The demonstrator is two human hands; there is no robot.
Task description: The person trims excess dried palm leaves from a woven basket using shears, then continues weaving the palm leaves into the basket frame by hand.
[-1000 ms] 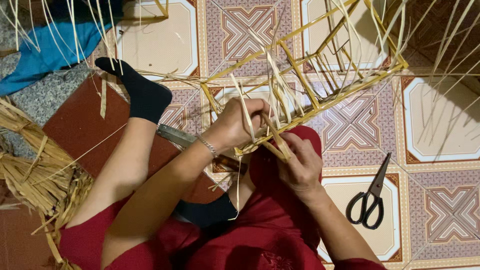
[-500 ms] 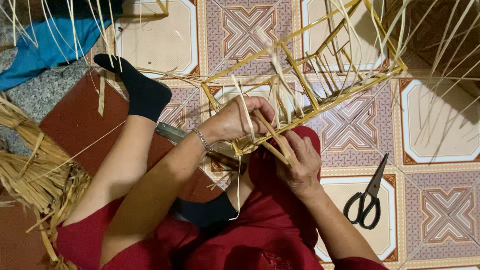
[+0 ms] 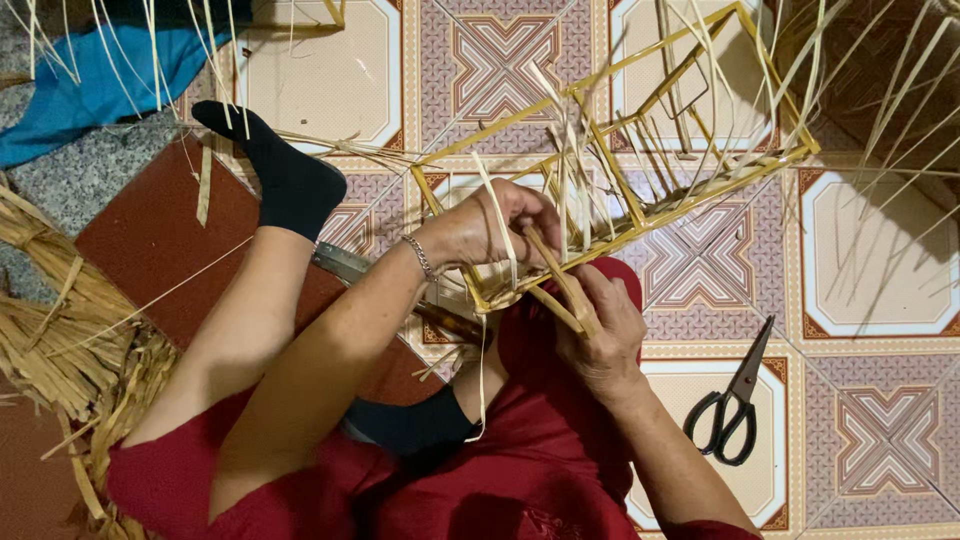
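A yellow bamboo frame (image 3: 640, 215) with several thin loose strips lies tilted across my lap and the tiled floor. My left hand (image 3: 490, 225) grips the frame's near corner, fingers closed over pale strips. Just below it, my right hand (image 3: 598, 335) pinches a flat bamboo strip (image 3: 558, 283) that runs up into the same corner. Both hands almost touch. A bracelet sits on my left wrist. My legs in red clothing and black socks stretch out under the work.
Black scissors (image 3: 728, 400) lie on the tiles at the right. A knife blade (image 3: 350, 265) rests under my left forearm on a brown board (image 3: 150, 240). Dry straw (image 3: 60, 340) is heaped at the left, blue cloth (image 3: 90, 80) at top left.
My left hand has shifted slightly along the frame corner and my right hand has pulled the flat strip a little lower. The frame has hardly moved.
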